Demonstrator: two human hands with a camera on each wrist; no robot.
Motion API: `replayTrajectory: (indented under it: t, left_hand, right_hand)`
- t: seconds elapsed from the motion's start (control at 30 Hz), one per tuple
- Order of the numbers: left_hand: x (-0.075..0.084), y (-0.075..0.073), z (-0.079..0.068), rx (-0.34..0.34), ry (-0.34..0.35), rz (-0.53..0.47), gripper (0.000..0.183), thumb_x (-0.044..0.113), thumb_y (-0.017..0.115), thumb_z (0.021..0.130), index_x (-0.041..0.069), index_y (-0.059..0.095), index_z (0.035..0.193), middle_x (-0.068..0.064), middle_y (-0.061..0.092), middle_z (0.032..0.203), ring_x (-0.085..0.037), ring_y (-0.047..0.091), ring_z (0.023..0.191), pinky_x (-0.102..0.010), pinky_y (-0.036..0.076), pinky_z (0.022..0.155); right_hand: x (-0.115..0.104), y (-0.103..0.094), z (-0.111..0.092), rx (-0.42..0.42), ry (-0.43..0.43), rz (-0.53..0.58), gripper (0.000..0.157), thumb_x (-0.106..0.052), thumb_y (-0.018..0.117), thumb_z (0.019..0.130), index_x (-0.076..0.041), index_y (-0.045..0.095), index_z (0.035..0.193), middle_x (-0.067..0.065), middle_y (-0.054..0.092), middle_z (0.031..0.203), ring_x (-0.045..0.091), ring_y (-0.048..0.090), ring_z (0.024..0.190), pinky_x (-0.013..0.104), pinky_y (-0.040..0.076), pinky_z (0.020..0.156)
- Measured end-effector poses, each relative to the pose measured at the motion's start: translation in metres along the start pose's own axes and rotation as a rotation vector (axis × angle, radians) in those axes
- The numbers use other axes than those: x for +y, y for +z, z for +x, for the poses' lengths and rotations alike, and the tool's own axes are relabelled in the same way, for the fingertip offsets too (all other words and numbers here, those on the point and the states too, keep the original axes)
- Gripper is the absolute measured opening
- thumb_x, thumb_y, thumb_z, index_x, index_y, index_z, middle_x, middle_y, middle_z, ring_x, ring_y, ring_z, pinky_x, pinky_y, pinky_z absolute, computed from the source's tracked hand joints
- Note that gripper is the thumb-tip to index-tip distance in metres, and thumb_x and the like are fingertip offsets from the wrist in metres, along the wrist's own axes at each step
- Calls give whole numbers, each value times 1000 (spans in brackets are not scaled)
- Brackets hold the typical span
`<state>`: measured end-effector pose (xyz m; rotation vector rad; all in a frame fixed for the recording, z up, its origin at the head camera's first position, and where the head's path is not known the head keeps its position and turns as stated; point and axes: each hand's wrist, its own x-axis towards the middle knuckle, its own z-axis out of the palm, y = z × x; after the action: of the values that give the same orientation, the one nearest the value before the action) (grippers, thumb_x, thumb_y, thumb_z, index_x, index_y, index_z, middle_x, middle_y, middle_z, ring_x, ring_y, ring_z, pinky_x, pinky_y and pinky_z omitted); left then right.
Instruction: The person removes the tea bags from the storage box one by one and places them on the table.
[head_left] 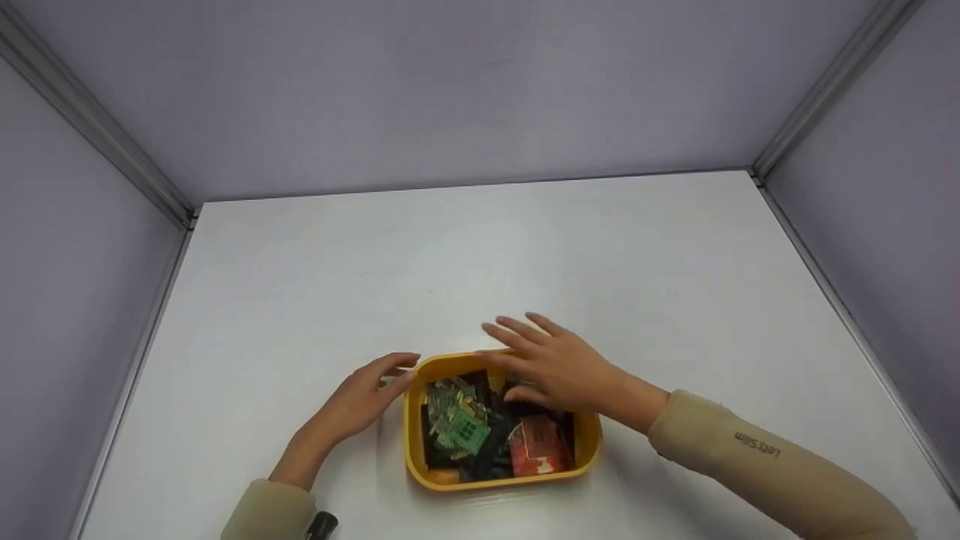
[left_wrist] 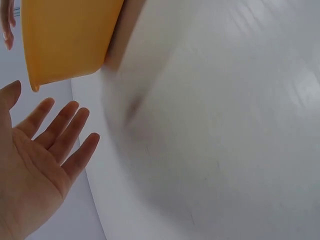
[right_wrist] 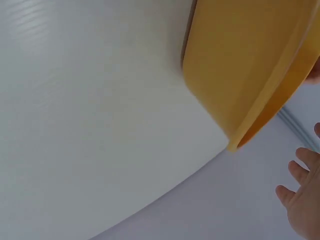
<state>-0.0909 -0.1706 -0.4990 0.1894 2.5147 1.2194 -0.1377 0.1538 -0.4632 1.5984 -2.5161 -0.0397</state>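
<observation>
"How does the yellow plastic bin (head_left: 517,483) lie?"
"Upright on the table (head_left: 315,277), long axis running left to right in the head view, its right end angled slightly farther off."
"And its look?"
"Smooth walls, rounded corners, a lipped rim."
"What's inside?"
"A green piece (head_left: 468,431) with dark squares at left, black pieces (head_left: 496,450) mid-bin, a red packet (head_left: 546,456) near right."
"The hands?"
"Left hand (head_left: 367,401) beside the left rim, right hand (head_left: 559,371) over the far right. Each grip is apart, fingers loosely extended; I can't tell if the right touches."

L hand (head_left: 361,399) relaxed, R hand (head_left: 559,369) palm-down, both w/ fingers (left_wrist: 82,156) apart.
</observation>
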Motion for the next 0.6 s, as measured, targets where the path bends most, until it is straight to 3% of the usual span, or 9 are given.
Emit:
replayTrajectory:
  t: [0.2, 0.47, 0.6]
  left_hand:
    - [-2, 4, 1, -49, 6, -50, 46, 49, 53, 100, 21, 57, 137, -4, 58, 137, -30, 57, 122, -54, 45, 102]
    - [-2, 5, 1, -109, 62, -139, 43, 42, 54, 102, 14, 57, 135, -5, 61, 132, -29, 58, 120, -55, 44, 103]
    - [-3, 4, 1, -131, 62, -216, 45, 36, 56, 102, 10, 54, 138, -8, 59, 134, -31, 56, 123, -54, 44, 104]
  right_hand:
    - [-26, 1, 12, -93, -173, -13, 65, -59, 36, 102, -25, 32, 157, 9, 24, 162, 25, 21, 149, 48, 26, 118]
    - [-43, -4, 23, -216, -289, 42, 68, -58, 49, 98, -26, 34, 156, 5, 26, 162, 24, 23, 148, 45, 26, 118]
    - [-49, -5, 29, -291, -305, 52, 71, -57, 58, 94, -28, 36, 154, 3, 29, 160, 22, 26, 147, 42, 28, 117]
